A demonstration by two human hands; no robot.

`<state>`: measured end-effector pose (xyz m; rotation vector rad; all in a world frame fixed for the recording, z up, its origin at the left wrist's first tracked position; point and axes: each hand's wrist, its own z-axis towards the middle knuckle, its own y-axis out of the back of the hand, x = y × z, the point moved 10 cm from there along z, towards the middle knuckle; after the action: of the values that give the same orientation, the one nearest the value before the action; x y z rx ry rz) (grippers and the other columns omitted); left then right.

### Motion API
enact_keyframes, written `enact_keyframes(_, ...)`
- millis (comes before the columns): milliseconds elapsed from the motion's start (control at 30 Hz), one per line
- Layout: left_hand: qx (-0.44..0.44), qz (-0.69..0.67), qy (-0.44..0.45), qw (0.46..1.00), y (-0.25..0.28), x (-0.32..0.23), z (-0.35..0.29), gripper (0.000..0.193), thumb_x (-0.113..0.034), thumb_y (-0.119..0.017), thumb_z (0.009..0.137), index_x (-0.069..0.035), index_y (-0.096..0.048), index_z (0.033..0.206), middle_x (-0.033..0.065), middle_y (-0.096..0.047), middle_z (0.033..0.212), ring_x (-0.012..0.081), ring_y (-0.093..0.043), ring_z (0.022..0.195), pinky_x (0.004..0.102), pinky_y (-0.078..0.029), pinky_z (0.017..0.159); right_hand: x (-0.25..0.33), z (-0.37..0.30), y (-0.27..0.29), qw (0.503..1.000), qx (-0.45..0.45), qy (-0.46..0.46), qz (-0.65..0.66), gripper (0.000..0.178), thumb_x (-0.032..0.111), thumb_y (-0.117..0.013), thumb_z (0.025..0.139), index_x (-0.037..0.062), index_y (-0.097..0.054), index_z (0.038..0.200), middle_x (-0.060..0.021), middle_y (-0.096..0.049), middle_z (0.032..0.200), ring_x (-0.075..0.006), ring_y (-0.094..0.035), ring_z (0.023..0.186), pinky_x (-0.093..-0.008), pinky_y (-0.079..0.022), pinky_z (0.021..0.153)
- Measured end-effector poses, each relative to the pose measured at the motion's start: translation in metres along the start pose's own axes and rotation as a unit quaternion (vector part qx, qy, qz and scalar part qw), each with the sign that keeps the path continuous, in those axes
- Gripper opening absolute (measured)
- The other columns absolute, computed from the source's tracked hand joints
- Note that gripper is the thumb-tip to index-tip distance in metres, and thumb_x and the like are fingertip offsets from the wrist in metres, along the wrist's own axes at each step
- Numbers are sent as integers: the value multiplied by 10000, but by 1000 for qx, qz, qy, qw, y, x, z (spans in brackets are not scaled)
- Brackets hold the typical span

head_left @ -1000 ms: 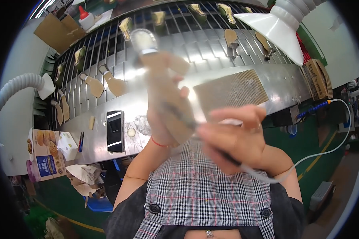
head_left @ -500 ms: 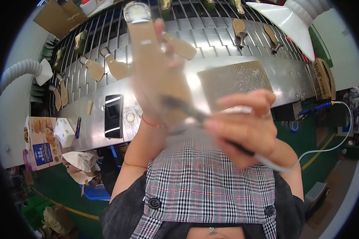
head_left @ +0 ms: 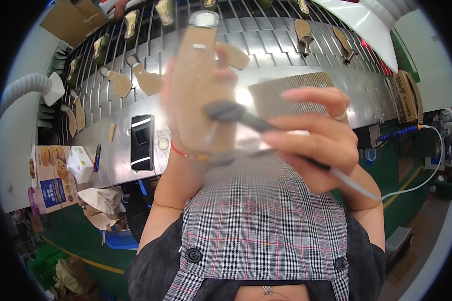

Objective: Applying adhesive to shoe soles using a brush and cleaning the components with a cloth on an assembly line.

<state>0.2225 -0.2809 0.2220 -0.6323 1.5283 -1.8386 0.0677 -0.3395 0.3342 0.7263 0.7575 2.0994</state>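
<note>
A tan shoe sole (head_left: 198,85) with a silvery, shiny end is upright in front of my chest. My left hand (head_left: 226,72) is closed round it from behind; fingers show at its right edge, the palm is hidden. In my right hand (head_left: 316,138) is a dark-handled brush (head_left: 256,120), pinched between thumb and fingers, with its dark tip against the lower face of the sole. A pale thin hose (head_left: 356,188) runs from the handle's rear end off to the right. Both hands and the sole are somewhat blurred.
A slatted metal conveyor (head_left: 266,45) carries several tan soles (head_left: 148,83) and shoe uppers (head_left: 100,47). On the steel ledge lie a phone (head_left: 142,143) and a ridged cardboard sheet (head_left: 291,95). White duct nozzles (head_left: 54,89) flank it. Another person's hand (head_left: 118,9) shows at top left.
The sole has shifted right and slightly down with my left hand. My right hand and brush have risen a little. Uppers on the far belt have moved left, and another person's hand has appeared.
</note>
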Motion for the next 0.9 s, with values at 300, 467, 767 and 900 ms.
enact_keyframes(300, -48, -66, 100, 992, 3, 18, -7, 598, -338, -444, 988, 38, -296, 1429, 227, -389, 1358, 255, -432, 1192, 326, -445, 822, -2, -9, -8, 998, 23, 10, 53, 252, 159, -654, 727, 151, -751, 960, -24, -716, 867, -264, -626, 1068, -397, -285, 922)
enact_keyframes(467, -76, -71, 125, 987, 2, 26, -15, 659, -390, -411, 995, 35, -238, 1467, 245, -328, 1426, 283, -397, 1266, 338, -447, 846, 16, -5, 3, 991, 70, 36, 107, 252, 166, -688, 701, 167, -758, 944, -17, -722, 878, -259, -630, 1053, -380, -321, 902)
enact_keyframes(767, -68, -73, 184, 978, -13, 30, -30, 759, -426, -460, 978, 31, -143, 1494, 279, -201, 1504, 362, -299, 1371, 379, -471, 889, -12, 4, 7, 998, 11, -8, 57, 168, 180, -660, 731, 176, -763, 863, -10, -719, 881, -251, -631, 1042, -374, -364, 877)
enact_keyframes(900, -41, -100, 200, 974, -26, 32, -28, 811, -482, -441, 978, 45, -109, 1498, 298, -139, 1525, 392, -234, 1410, 454, -461, 985, 20, -2, 4, 968, 170, 37, 181, 158, 178, -701, 750, 204, -753, 897, -49, -733, 941, -270, -611, 1026, -411, -414, 901)
